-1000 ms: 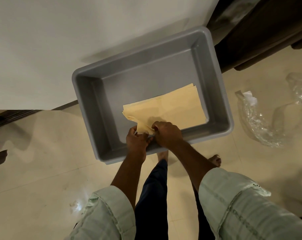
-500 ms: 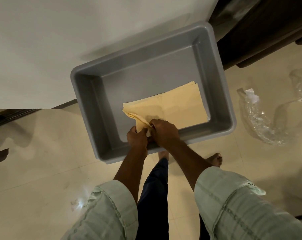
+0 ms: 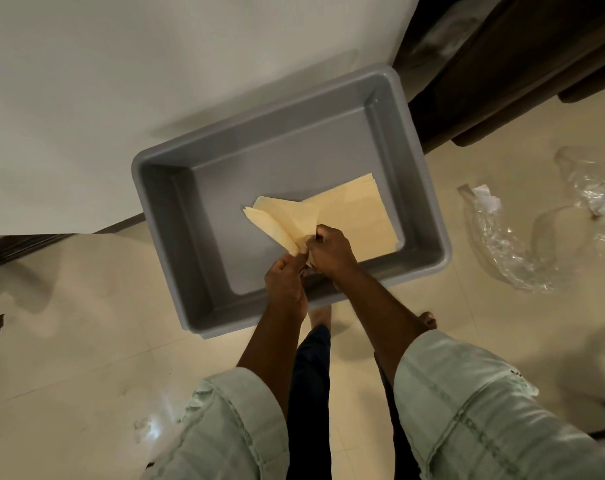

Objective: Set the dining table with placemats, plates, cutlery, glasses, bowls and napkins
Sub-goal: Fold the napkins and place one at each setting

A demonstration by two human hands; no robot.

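A stack of pale yellow napkins [image 3: 359, 213] lies in the right half of a grey plastic tub [image 3: 176, 230] that stands on the floor against a white wall. My left hand [image 3: 285, 282] and my right hand [image 3: 330, 252] meet at the stack's near left corner. Both pinch that corner, and the upper napkins [image 3: 283, 220] are lifted and fanned up off the rest. Nothing else lies in the tub.
Crumpled clear plastic wrap [image 3: 522, 247] with a bit of white paper lies on the beige tile floor to the right. Dark wooden furniture [image 3: 495, 64] stands at the upper right. My feet are just under the tub's near edge.
The near left corner of the upper napkins has risen and fanned open between my hands. The camera has drawn slightly closer to the tub.
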